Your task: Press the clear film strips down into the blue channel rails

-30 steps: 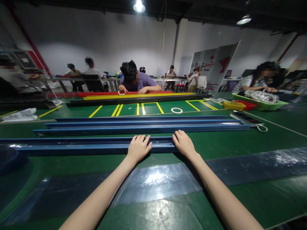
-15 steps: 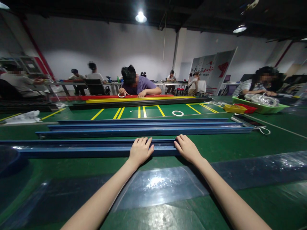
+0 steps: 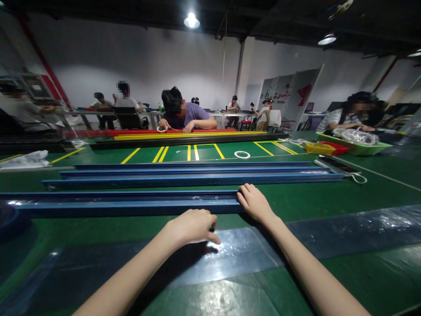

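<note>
The right hand (image 3: pixel 255 202) rests its bent fingers on the right end of the nearest blue rail (image 3: pixel 131 209); its thumb is hidden, so I cannot tell whether it grips or only touches. The left hand (image 3: pixel 191 226) is apart from the rail, on its near side, over the clear film (image 3: pixel 243 252), with thumb and fingers spread and nothing visible between them. The rail lies lengthwise across the green table (image 3: pixel 296 202), running off toward the left, its channel facing up. Beyond it, more blue rails (image 3: pixel 197 180) lie roughly parallel, with a phone (image 3: pixel 344 165) and white cable near their right end. Farther out, a white ring (image 3: pixel 242 155) lies flat among yellow lines, just short of the black rail (image 3: pixel 197 141) and yellow rail (image 3: pixel 190 136). Behind these, a person in purple (image 3: pixel 197 115) leans over, a hand at another ring. To the right stand a yellow tray (image 3: pixel 319 149) and a green basket (image 3: pixel 368 150) of clear coils.
</note>
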`<state>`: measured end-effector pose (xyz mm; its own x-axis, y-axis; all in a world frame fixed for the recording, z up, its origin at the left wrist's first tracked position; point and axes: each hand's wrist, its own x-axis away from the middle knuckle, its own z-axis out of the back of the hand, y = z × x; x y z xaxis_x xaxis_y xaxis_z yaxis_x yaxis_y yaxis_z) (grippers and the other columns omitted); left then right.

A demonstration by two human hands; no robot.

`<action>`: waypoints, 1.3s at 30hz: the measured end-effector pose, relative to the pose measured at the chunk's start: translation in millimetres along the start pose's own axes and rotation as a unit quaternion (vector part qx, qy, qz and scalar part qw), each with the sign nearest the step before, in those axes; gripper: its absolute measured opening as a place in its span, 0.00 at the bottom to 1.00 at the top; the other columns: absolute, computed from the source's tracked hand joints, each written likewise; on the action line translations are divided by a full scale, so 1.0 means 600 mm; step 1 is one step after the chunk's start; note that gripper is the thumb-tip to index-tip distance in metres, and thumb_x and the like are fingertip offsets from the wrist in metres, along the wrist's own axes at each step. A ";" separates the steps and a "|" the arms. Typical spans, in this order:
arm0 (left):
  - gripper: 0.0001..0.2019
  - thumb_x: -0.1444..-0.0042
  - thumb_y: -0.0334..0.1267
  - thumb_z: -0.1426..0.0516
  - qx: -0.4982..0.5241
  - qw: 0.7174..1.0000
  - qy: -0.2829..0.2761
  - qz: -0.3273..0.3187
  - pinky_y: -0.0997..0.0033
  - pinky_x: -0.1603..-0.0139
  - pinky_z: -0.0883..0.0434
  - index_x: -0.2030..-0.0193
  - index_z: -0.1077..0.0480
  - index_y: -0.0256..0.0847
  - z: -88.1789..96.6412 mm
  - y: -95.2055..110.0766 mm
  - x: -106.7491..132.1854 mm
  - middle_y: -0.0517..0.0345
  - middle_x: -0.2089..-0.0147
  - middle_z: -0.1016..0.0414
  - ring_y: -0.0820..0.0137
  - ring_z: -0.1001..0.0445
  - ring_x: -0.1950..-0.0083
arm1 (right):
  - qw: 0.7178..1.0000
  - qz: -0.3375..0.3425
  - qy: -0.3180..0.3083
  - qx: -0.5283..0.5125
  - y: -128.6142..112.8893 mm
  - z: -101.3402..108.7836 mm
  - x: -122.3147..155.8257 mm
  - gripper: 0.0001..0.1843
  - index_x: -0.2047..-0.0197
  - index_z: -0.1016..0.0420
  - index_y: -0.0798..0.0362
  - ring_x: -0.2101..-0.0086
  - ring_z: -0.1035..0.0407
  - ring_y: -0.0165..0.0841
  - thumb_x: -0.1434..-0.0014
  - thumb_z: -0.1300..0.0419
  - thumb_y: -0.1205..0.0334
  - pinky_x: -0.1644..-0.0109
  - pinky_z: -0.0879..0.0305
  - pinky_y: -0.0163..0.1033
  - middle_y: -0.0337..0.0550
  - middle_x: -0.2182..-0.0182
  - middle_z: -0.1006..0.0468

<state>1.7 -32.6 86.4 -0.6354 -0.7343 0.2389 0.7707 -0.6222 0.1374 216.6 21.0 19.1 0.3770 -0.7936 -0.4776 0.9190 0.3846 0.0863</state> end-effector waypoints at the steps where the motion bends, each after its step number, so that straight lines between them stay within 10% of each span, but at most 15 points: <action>1: 0.20 0.55 0.53 0.42 -0.001 1.000 -0.030 -0.003 0.73 0.69 0.38 0.61 0.32 0.41 -0.002 0.001 0.002 0.55 0.61 0.28 0.64 0.29 0.62 | 1.000 0.003 0.001 0.002 0.001 0.000 0.000 0.15 0.64 0.33 0.54 0.65 0.38 0.34 0.38 0.58 0.60 0.59 0.45 0.37 0.46 0.68 0.30; 16: 0.29 0.65 0.49 0.35 -0.043 0.995 -0.082 0.042 0.71 0.65 0.36 0.57 0.33 0.36 -0.016 0.004 -0.012 0.46 0.57 0.28 0.58 0.28 0.58 | 0.998 -0.012 0.069 -0.007 0.015 -0.034 -0.013 0.18 0.57 0.30 0.56 0.58 0.36 0.33 0.38 0.58 0.61 0.54 0.47 0.38 0.47 0.59 0.26; 39: 0.07 0.61 0.40 0.36 0.041 0.999 0.004 0.015 0.76 0.77 0.44 0.75 0.27 0.42 -0.031 -0.055 -0.035 0.59 0.76 0.26 0.69 0.28 0.71 | 0.994 0.018 0.109 -0.013 -0.005 0.022 -0.002 0.17 0.54 0.32 0.58 0.57 0.37 0.37 0.40 0.56 0.60 0.55 0.46 0.40 0.50 0.59 0.27</action>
<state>-11.4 -1.7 59.2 -0.6119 -0.7546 0.2371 0.7907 -0.5758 0.2082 215.0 14.5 30.8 0.3728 -0.6588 -0.6535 0.9010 0.4254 0.0851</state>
